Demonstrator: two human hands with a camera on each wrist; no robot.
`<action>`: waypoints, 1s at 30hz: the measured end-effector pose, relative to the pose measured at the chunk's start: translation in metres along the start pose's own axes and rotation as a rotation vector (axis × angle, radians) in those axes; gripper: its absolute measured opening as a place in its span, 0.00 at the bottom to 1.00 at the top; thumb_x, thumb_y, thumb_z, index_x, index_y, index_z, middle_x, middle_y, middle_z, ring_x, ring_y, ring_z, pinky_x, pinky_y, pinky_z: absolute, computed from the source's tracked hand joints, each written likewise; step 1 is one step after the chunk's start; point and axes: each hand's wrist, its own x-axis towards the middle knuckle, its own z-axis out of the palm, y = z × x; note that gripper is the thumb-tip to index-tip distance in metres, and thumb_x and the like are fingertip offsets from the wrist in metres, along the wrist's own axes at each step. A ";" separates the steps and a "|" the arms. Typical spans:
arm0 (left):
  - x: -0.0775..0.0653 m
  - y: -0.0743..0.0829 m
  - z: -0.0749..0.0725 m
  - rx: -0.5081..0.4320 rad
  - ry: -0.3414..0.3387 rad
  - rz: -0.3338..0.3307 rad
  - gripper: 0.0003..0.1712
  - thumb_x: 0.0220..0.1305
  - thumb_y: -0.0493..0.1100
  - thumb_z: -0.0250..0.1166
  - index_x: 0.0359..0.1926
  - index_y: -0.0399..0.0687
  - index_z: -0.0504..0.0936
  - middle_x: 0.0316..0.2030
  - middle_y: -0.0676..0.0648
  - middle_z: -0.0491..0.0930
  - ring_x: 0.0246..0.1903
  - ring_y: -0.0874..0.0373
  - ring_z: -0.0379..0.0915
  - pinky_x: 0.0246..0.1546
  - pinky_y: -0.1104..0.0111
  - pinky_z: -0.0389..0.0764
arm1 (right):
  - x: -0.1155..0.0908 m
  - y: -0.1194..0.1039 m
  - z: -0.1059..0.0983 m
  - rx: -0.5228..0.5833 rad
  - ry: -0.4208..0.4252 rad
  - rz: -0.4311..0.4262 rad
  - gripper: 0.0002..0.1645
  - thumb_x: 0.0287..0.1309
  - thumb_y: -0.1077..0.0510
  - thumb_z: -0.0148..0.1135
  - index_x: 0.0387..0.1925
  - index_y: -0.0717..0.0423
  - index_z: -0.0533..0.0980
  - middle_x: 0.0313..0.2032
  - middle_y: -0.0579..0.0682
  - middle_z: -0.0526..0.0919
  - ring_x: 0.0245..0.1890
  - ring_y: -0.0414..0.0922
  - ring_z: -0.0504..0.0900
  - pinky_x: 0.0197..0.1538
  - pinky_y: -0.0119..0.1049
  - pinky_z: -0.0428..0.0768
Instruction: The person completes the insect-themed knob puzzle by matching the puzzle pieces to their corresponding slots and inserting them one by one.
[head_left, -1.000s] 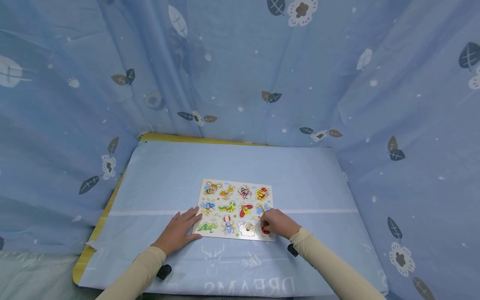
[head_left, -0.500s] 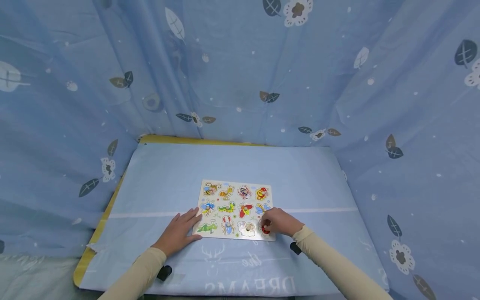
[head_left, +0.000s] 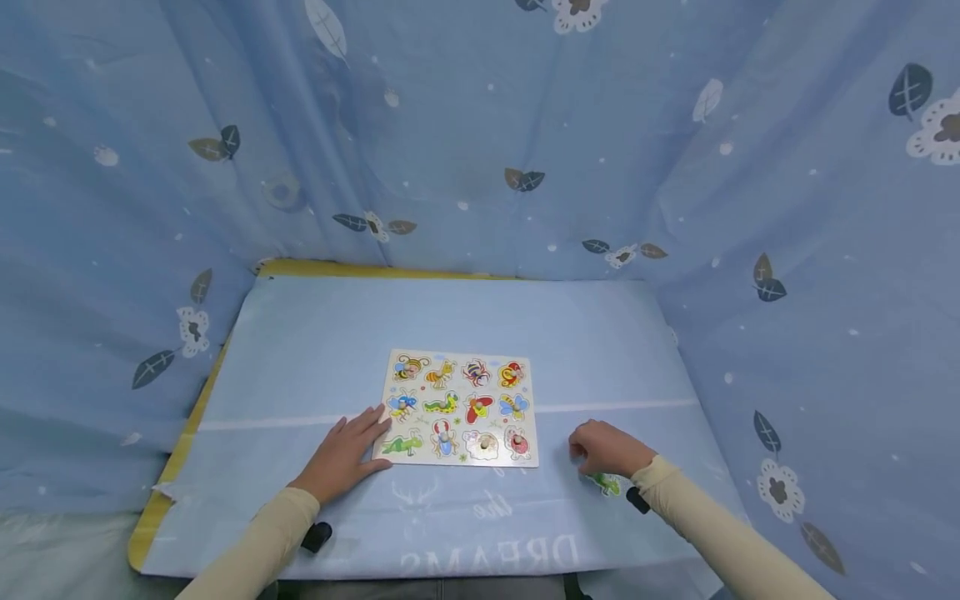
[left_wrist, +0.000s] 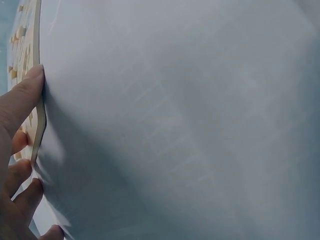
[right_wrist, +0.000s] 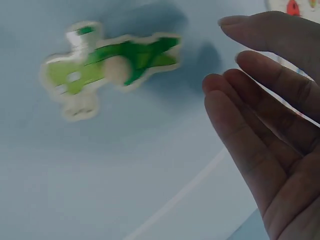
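A wooden peg puzzle board (head_left: pixel 457 463) with colourful insect pieces lies on the table. My left hand (head_left: pixel 343 457) rests at its left edge with fingers spread; in the left wrist view the thumb (left_wrist: pixel 27 92) touches the board's edge. To the right of the board, my right hand (head_left: pixel 611 450) is beside a green insect puzzle piece (head_left: pixel 604 483), partly covering it in the head view. The right wrist view shows this piece (right_wrist: pixel 97 67) with a round knob, apart from the loosely bent fingers. A red ladybug piece (head_left: pixel 517 443) sits at the board's lower right corner.
The table (head_left: pixel 450 317) has a light blue cover with a white stripe and lettering. A yellow edge (head_left: pixel 330 268) shows at its back and left. Blue patterned curtains (head_left: pixel 450 125) enclose the back and sides.
My right hand has left the ladybug piece and moved right, off the board, to the green insect piece. The ladybug is now uncovered. My left hand stays at the board's left edge.
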 end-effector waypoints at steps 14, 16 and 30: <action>0.000 0.000 -0.005 -0.007 -0.015 -0.008 0.46 0.60 0.63 0.73 0.73 0.48 0.73 0.78 0.43 0.64 0.77 0.41 0.60 0.76 0.36 0.61 | -0.024 0.019 0.027 0.013 -0.037 0.186 0.19 0.41 0.71 0.80 0.18 0.50 0.77 0.18 0.40 0.75 0.23 0.39 0.72 0.28 0.33 0.72; 0.000 0.000 -0.006 -0.017 -0.018 -0.004 0.46 0.60 0.62 0.73 0.74 0.48 0.72 0.78 0.43 0.63 0.77 0.41 0.60 0.76 0.36 0.60 | -0.025 0.018 0.027 0.020 -0.038 0.190 0.19 0.41 0.71 0.79 0.17 0.50 0.77 0.18 0.39 0.75 0.23 0.38 0.71 0.28 0.33 0.72; -0.001 -0.002 -0.004 -0.016 -0.016 0.008 0.46 0.60 0.63 0.73 0.74 0.49 0.72 0.78 0.43 0.63 0.77 0.42 0.60 0.76 0.36 0.62 | -0.007 0.011 0.018 -0.043 -0.030 0.124 0.21 0.41 0.72 0.78 0.15 0.48 0.76 0.16 0.38 0.74 0.21 0.36 0.69 0.27 0.30 0.71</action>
